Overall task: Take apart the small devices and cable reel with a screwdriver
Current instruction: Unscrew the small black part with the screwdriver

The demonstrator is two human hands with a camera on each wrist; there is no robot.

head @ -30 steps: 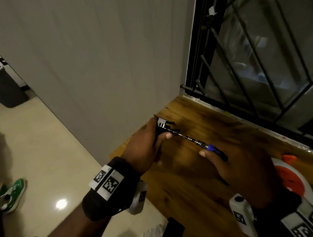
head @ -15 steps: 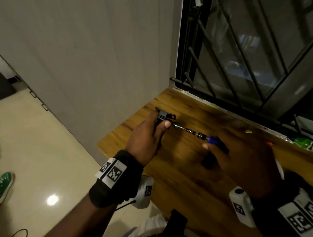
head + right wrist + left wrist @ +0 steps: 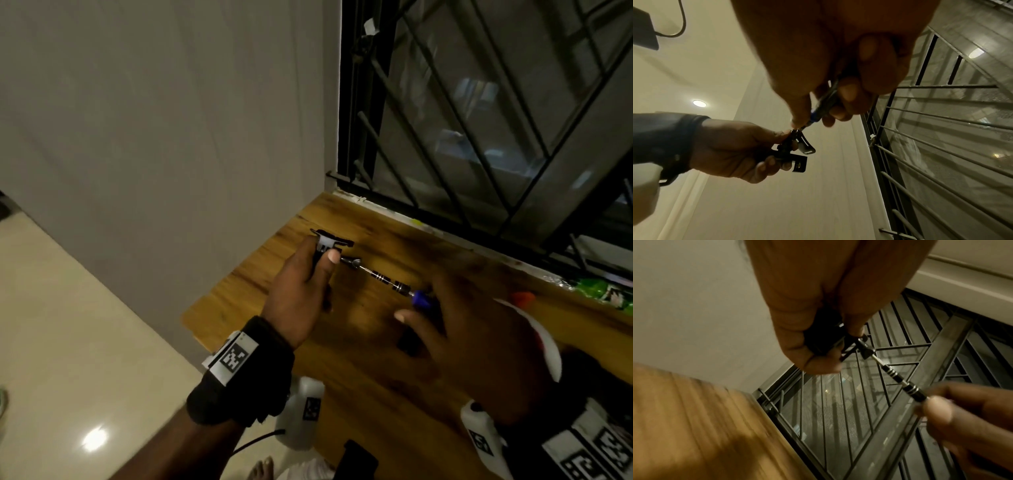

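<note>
Gripping a small black plastic device with flat projecting tabs (image 3: 330,244), the left hand (image 3: 301,291) had its fingers and thumb curled tight round it, holding it in the air above the brown wood-grain tabletop (image 3: 359,342). A slim black-and-silver precision screwdriver with a blue collar (image 3: 383,280) ran from the device to the right hand (image 3: 479,342), whose thumb and fingertips pinched its handle; the tip met the device beside the left thumb. Under the right wrist lay a round white and orange cable reel (image 3: 544,346), mostly hidden. A green packet (image 3: 596,291) sat at the table's far edge, near the black metal window grille (image 3: 479,120). No container showed in any view.
</note>
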